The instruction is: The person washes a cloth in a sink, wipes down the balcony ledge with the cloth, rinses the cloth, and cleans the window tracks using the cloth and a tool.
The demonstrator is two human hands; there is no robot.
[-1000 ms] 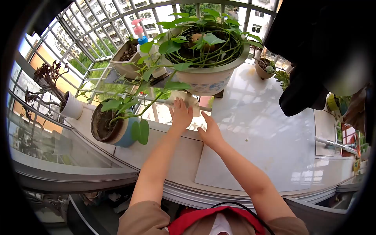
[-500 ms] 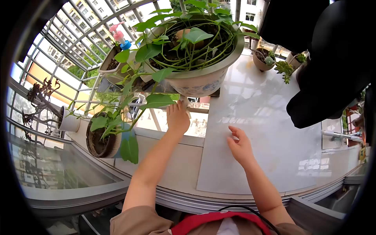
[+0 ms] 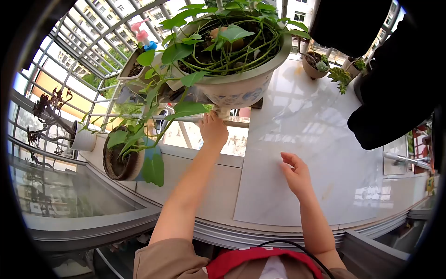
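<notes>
beneath the near side of the one large pot [image 3: 246, 90], you have one pale piece [image 3: 224, 113], cream-coloured and mostly hidden, so its full shape is unclear. it lies right at the fingertips of your left hand [image 3: 213, 131], whose fingers bend forward towards it; whether they pinch it or merely touch it, you cannot tell from this view. your right hand [image 3: 297, 174], the second of two, hangs well apart over one glossy slab [image 3: 297, 125], fingers loosely curled, thumb held away from them. to your left are one tilted brown-and-blue pot [image 3: 135, 168] and, farther out, one leaning white pot [image 3: 85, 138].
</notes>
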